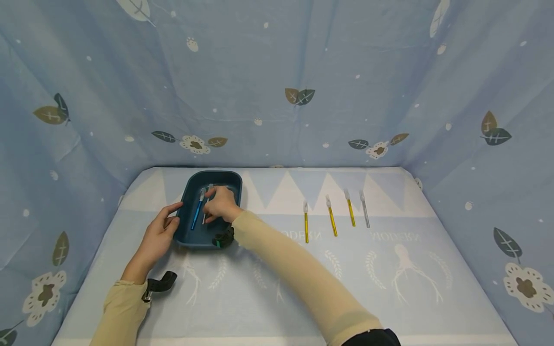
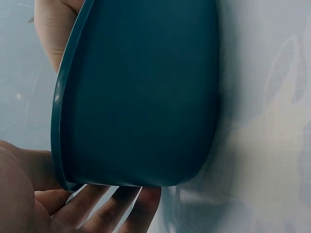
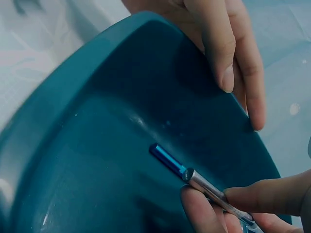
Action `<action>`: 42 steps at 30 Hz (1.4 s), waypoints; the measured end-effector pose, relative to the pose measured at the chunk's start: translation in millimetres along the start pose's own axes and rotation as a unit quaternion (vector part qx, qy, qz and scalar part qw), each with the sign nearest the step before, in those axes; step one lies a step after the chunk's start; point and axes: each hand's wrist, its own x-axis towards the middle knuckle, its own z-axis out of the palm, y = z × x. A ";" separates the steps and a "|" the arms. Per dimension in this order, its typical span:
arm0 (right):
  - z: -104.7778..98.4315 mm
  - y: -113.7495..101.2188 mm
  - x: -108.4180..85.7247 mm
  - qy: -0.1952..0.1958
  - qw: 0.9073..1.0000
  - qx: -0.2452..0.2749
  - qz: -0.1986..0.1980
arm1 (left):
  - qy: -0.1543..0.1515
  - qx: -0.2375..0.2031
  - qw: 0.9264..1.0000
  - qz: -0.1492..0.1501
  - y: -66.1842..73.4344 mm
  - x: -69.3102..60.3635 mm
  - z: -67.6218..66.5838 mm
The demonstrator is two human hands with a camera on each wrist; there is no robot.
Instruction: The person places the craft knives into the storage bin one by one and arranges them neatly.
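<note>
A dark teal tray (image 1: pixel 203 242) stands at the left of the table; a blue craft knife (image 1: pixel 198 209) lies inside it. My right hand (image 1: pixel 221 205) reaches into the tray and pinches a silver knife (image 3: pixel 209 188) between thumb and fingers, beside the blue knife (image 3: pixel 166 159). My left hand (image 1: pixel 157 236) holds the tray's left side; in the right wrist view its thumb lies over the rim. The left wrist view shows the left hand's fingers (image 2: pixel 104 208) against the outer wall of the tray (image 2: pixel 141 97).
Right of the tray, three yellow knives (image 1: pixel 306 227) (image 1: pixel 332 221) (image 1: pixel 351 212) and one silver knife (image 1: pixel 365 214) lie in a spaced row on the patterned cloth. A blue curtain (image 1: pixel 277 62) surrounds the table at the back and sides.
</note>
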 end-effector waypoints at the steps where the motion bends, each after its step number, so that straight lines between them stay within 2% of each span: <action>1: 0.7 0.2 0.1 0.000 1.000 0.001 0.000 | 0.001 -0.001 1.000 0.001 0.3 -0.1 -0.1; 9: 9.7 2.0 0.4 -0.011 1.000 0.016 0.016 | 0.000 0.001 1.000 -0.002 2.9 -1.3 -0.3; 23: 15.8 1.7 3.2 0.004 1.000 -0.007 0.020 | -0.007 -0.004 1.000 0.001 3.2 -2.2 -1.0; 42: 17.4 2.1 6.1 0.016 0.998 -0.022 0.049 | -0.013 -0.006 1.000 0.006 2.1 -2.4 -2.2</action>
